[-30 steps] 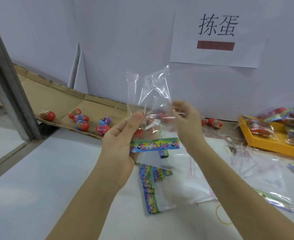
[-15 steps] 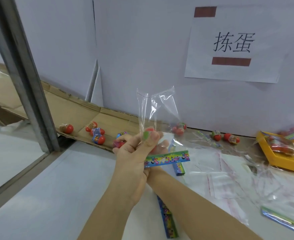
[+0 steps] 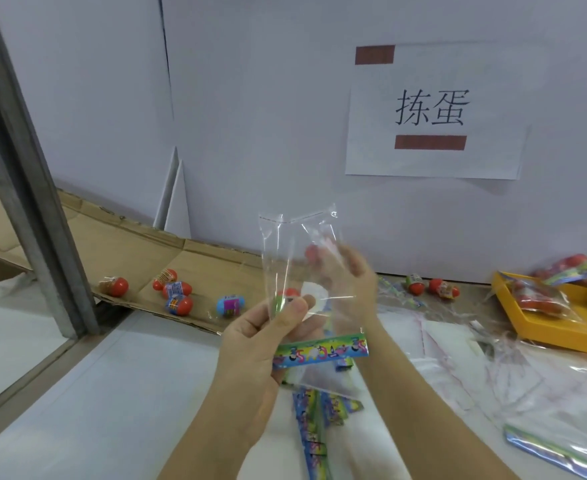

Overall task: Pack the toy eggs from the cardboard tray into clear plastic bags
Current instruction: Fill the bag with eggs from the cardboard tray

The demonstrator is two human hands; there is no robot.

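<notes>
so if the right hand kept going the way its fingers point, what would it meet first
Probably the clear plastic bag held by the left hand: the right hand, holding a toy egg, points up-left at it; depth is unclear.

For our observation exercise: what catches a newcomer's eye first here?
At centre, the left hand pinches a clear plastic bag upright, the right hand apparently holding a red egg behind it. Toy eggs lie on the cardboard tray at left; a printed sign hangs upper right.
</notes>
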